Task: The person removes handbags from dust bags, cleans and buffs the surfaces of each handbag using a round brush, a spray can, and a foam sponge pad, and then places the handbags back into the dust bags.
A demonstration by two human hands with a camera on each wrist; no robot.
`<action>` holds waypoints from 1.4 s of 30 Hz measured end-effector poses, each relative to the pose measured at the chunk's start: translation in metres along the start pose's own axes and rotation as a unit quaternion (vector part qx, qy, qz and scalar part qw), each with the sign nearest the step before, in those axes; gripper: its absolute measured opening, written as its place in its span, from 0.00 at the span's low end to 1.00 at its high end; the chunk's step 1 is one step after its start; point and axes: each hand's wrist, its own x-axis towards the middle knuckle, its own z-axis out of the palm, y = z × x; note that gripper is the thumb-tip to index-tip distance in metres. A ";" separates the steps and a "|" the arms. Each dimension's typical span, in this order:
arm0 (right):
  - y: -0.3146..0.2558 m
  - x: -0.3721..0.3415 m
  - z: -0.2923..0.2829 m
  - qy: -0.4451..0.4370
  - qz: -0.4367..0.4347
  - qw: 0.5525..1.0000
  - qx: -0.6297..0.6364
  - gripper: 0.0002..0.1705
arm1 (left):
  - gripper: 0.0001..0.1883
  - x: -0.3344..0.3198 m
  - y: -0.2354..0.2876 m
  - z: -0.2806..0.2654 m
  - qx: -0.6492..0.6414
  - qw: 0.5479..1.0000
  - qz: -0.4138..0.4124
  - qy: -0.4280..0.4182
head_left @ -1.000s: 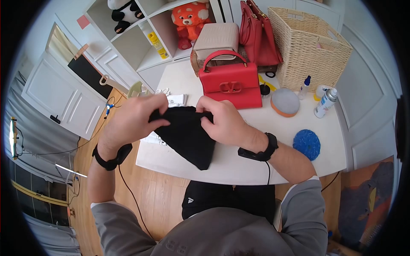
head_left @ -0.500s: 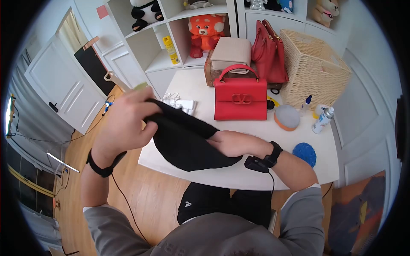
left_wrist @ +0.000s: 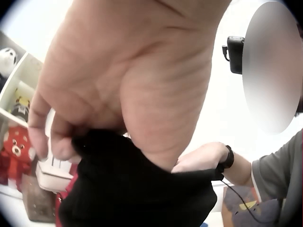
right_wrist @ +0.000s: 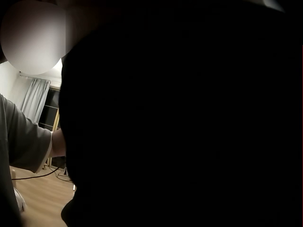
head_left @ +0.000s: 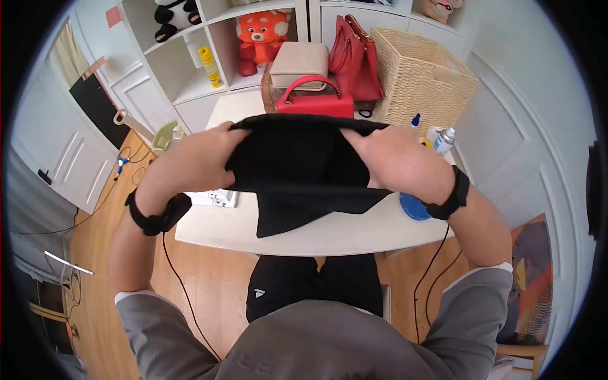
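A piece of black cloth (head_left: 297,155), open at the top like a bag, is stretched between my two hands above the table. My left hand (head_left: 196,158) grips its left edge, thumb and fingers spread apart along the opening. In the left wrist view that thumb reaches over the rim of the cloth (left_wrist: 137,194). On the other side my right hand (head_left: 408,158) holds the right edge, its thumb along the upper rim. A loose pointed flap hangs below. Dark cloth (right_wrist: 180,118) fills most of the right wrist view and hides the right fingers.
Behind the cloth on the white table (head_left: 304,234) stand a red handbag (head_left: 316,104), another red bag (head_left: 354,60), a beige bag (head_left: 299,65) and a wicker basket (head_left: 418,79). A spray can (head_left: 444,140) and a blue disc (head_left: 415,206) are at the right.
The cloth, first folded to a drooping triangle, is now spread wide and raised. My right hand has moved from inside the cloth out to its right edge.
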 end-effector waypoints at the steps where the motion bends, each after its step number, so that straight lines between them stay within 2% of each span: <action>1: -0.002 -0.001 0.008 -0.004 0.004 1.000 -0.002 0.59 | 0.43 0.005 -0.001 0.010 -0.003 1.000 0.005 0.001; 3: -0.005 0.005 0.035 -0.048 -0.023 0.998 -0.027 0.59 | 0.48 0.015 -0.004 0.034 0.045 0.998 0.036 -0.022; 4: -0.007 0.008 0.044 -0.081 -0.026 0.996 -0.017 0.54 | 0.51 0.020 0.004 0.029 0.048 0.995 0.018 -0.087; 5: -0.008 0.010 0.050 -0.085 -0.027 0.996 -0.016 0.54 | 0.51 0.024 0.001 0.032 0.044 0.995 0.019 -0.090; 7: -0.014 0.014 0.063 -0.165 0.004 0.986 -0.016 0.43 | 0.50 0.033 -0.005 0.043 0.000 0.996 0.034 -0.077; 8: -0.017 0.015 0.066 -0.171 0.001 0.985 -0.013 0.43 | 0.50 0.037 -0.007 0.051 -0.002 0.997 0.028 -0.071; 9: -0.021 0.015 0.067 -0.185 -0.006 0.983 0.006 0.38 | 0.50 0.039 -0.005 0.057 -0.005 0.997 0.029 -0.077; 10: -0.025 0.016 0.068 -0.197 -0.013 0.980 0.023 0.34 | 0.50 0.041 0.004 0.059 0.010 0.992 0.009 -0.122; 11: -0.028 0.018 0.074 -0.200 -0.014 0.979 0.025 0.34 | 0.50 0.041 0.009 0.061 0.026 0.986 -0.011 -0.166; 13: -0.036 0.023 0.087 -0.227 -0.073 0.971 0.026 0.31 | 0.46 0.044 0.004 0.087 0.076 0.976 0.020 -0.205; 14: -0.040 0.026 0.089 -0.240 -0.069 0.967 0.048 0.26 | 0.43 0.042 0.004 0.099 0.101 0.980 0.041 -0.169; 15: -0.038 0.030 0.103 -0.242 -0.071 0.966 0.049 0.26 | 0.41 0.038 0.004 0.113 0.124 0.981 0.061 -0.133; 16: -0.035 0.036 0.129 -0.189 -0.102 0.974 0.071 0.23 | 0.29 0.032 0.003 0.136 0.161 0.979 0.120 0.046; 17: -0.035 0.040 0.141 -0.135 -0.132 0.978 0.093 0.20 | 0.29 0.034 0.010 0.141 0.159 0.979 0.119 0.044; 19: -0.037 0.043 0.153 -0.115 -0.126 0.975 0.145 0.23 | 0.20 0.048 0.036 0.147 0.073 0.975 0.154 0.145; 20: -0.038 0.043 0.156 -0.093 -0.118 0.969 0.194 0.26 | 0.12 0.049 0.047 0.146 0.024 0.968 0.193 0.159; 21: -0.040 0.040 0.161 -0.094 -0.117 0.969 0.195 0.26 | 0.11 0.051 0.054 0.145 0.018 0.958 0.244 0.151; 23: -0.046 0.032 0.162 -0.002 -0.103 0.971 0.217 0.33 | 0.10 0.054 0.066 0.152 0.005 0.969 0.238 0.069; 24: -0.046 0.031 0.161 -0.048 -0.086 0.971 0.218 0.37 | 0.11 0.058 0.067 0.157 0.011 0.966 0.249 0.063; 25: -0.046 0.031 0.162 -0.048 -0.083 0.971 0.218 0.37 | 0.11 0.062 0.066 0.163 0.011 0.966 0.252 0.063; 27: -0.043 0.030 0.165 -0.028 -0.082 0.970 0.227 0.29 | 0.09 0.069 0.063 0.178 -0.060 0.984 0.165 0.005; 28: -0.041 0.030 0.165 -0.028 -0.080 0.970 0.227 0.29 | 0.08 0.073 0.059 0.179 -0.077 0.983 0.163 0.030; 29: -0.038 0.031 0.164 -0.044 -0.085 0.967 0.234 0.25 | 0.08 0.077 0.055 0.180 -0.076 0.983 0.165 0.030; 31: -0.032 0.035 0.162 -0.058 -0.090 0.964 0.243 0.22 | 0.12 0.087 0.050 0.177 -0.075 0.990 0.097 -0.073; 32: -0.030 0.037 0.159 -0.099 -0.114 0.945 0.291 0.20 | 0.18 0.090 0.049 0.169 -0.065 0.986 0.077 -0.131; 33: -0.027 0.039 0.155 -0.139 -0.138 0.921 0.337 0.22 | 0.18 0.094 0.045 0.167 -0.064 0.986 0.078 -0.130; 34: -0.026 0.042 0.151 -0.137 -0.137 0.921 0.337 0.22 | 0.18 0.099 0.041 0.169 -0.084 0.981 0.062 -0.166; 36: -0.024 0.047 0.143 -0.213 -0.107 0.862 0.448 0.29 | 0.18 0.107 0.030 0.177 -0.102 0.973 0.034 -0.202; 37: -0.020 0.051 0.150 -0.212 -0.106 0.862 0.448 0.29 | 0.18 0.105 0.027 0.171 -0.101 0.974 0.035 -0.202; 39: -0.012 0.062 0.171 -0.185 -0.059 0.877 0.439 0.34 | 0.17 0.097 0.027 0.151 0.023 0.967 0.123 -0.221; 40: -0.006 0.063 0.163 -0.219 -0.030 0.882 0.416 0.29 | 0.17 0.094 0.029 0.145 0.024 0.967 0.123 -0.222; 41: -0.005 0.063 0.154 -0.232 -0.011 0.912 0.338 0.22 | 0.21 0.091 0.030 0.141 0.067 0.955 0.108 -0.268; 42: -0.006 0.059 0.147 -0.211 -0.024 0.942 0.259 0.29 | 0.26 0.089 0.031 0.139 0.111 0.939 0.093 -0.313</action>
